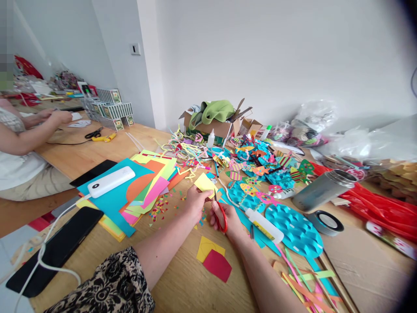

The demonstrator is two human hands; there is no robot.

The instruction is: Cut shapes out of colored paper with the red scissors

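Observation:
My left hand (196,203) pinches a small piece of yellow paper (204,183) above the middle of the table. In my right hand (230,221) is a pair of scissors with red handles (223,218). Its dark blades (215,195) reach the paper's right edge; whether they are cutting through it is too small to tell. Below my hands, a yellow paper piece with a drawn curve (208,246) lies partly under a dark red paper piece (219,266). Tiny coloured paper scraps (159,209) are scattered left of my left hand.
Coloured paper sheets (153,174) with a white power bank (111,181) lie left, near a black phone (55,252). On the right are a glue bottle (265,227), blue egg-tray shapes (295,230) and a steel flask (322,189). Another person's hands (54,116) work at far left.

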